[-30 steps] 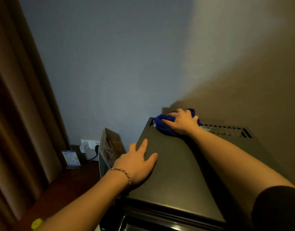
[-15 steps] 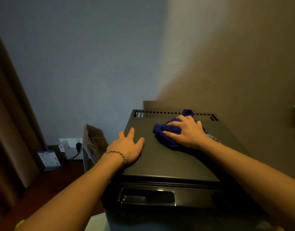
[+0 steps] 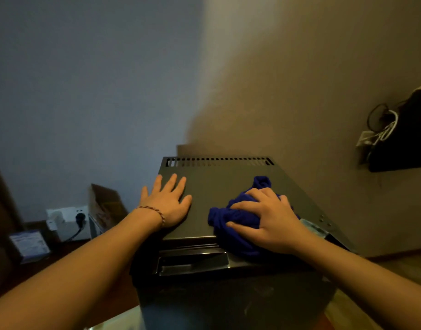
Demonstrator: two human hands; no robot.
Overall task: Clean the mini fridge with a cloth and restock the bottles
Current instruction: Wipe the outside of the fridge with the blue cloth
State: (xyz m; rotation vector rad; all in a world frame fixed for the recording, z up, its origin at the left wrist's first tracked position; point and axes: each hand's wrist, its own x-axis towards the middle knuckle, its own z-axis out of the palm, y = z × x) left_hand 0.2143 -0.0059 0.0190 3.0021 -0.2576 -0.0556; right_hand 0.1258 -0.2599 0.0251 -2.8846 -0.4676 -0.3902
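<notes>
Dim fridge top [image 3: 219, 179], cloth [image 3: 231, 220] half-hidden

right hand [image 3: 270, 220] and blue cloth [image 3: 231, 222] dragged from rear vent to fridge top's [image 3: 216, 186] front edge

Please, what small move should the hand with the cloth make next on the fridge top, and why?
Probably slide the right hand with the blue cloth leftward along the front edge of the mini fridge. The cloth sits at the front right corner; the left hand lies flat, steadying the top.
</notes>
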